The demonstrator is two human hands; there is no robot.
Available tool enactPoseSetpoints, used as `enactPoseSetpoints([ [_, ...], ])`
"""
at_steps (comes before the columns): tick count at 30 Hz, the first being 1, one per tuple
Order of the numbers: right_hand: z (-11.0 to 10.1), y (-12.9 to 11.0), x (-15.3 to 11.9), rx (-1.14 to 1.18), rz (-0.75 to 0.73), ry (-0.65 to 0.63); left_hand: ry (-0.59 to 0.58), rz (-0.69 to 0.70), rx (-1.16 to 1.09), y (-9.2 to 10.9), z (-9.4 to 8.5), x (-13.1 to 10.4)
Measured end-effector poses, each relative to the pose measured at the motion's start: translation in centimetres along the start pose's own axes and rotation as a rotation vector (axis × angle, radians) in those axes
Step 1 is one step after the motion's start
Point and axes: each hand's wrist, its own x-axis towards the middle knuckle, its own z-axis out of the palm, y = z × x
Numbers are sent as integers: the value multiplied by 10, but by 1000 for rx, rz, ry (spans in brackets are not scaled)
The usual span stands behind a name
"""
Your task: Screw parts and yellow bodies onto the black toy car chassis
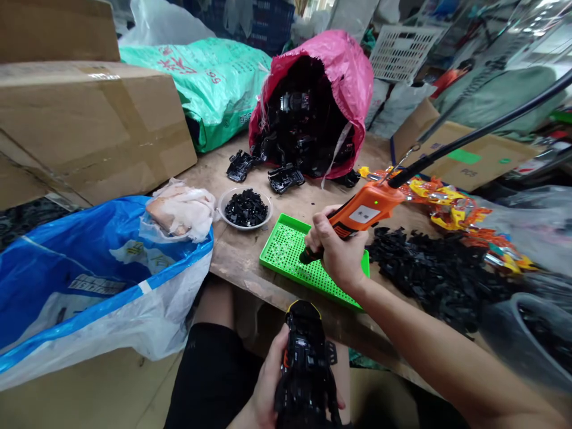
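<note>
My right hand is wrapped round an orange electric screwdriver that hangs from a cable. Its dark tip points down over a green perforated tray with small screws in it. Below the table's front edge, my left hand grips a black toy car body over my lap. Behind the tray stands a clear bowl of small black parts. Black car shells lie by the mouth of a pink sack.
A blue-and-white bag gapes open at the left, beside cardboard boxes. Piled black parts and orange-yellow wrapped pieces cover the right. A clear tub stands lower right; a green sack lies behind.
</note>
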Motion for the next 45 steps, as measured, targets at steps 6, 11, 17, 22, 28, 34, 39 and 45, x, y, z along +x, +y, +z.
enactPoseSetpoints([
  [6,-1,2,-1,-9,18,-2,17,-31,2,2,3,-1],
  [11,-1,2,-3,8,38,-13,5,-29,8,3,3,-1],
  [17,0,1,-3,-42,50,6,6,-57,29,5,3,-2],
  [22,1,2,-3,-54,34,-2,-20,-31,10,4,3,-1],
  [28,0,4,-3,-24,12,-17,41,-49,47,4,4,-2],
  [34,1,5,-3,-25,23,-7,25,-25,48,5,6,-2],
  [39,2,3,-5,4,13,-7,15,15,49,3,5,-1],
  [45,2,2,-6,-20,18,3,1,-13,18,2,4,0],
])
